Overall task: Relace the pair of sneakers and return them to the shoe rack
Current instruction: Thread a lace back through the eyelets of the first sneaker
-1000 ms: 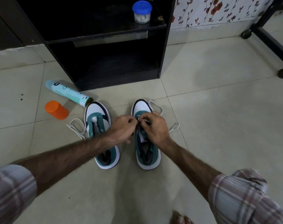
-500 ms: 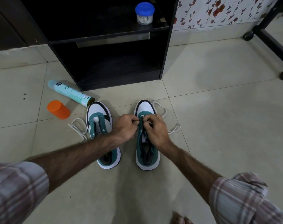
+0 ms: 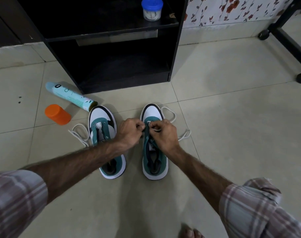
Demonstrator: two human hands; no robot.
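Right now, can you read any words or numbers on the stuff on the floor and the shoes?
No text reads clearly.
Spray can: a dark round mark with pale characters and faint print along its side, too blurred to read.
Right sneaker: a tongue label with a dark square pattern, too small to read.
Orange cap and blue-lidded jar: no writing visible.

Pale beige tiled floor (image 3: 223, 117) carries a black wooden shoe rack (image 3: 173, 48). In front of it, side by side: two teal/white sneakers, left sneaker (image 3: 103, 121) & right sneaker (image 3: 152, 112), white laces (image 3: 79, 134) trailing on tiles. Left of them a pale-teal spray can (image 3: 70, 96) lying flat, w/ an orange plastic cap (image 3: 57, 114) nearby.
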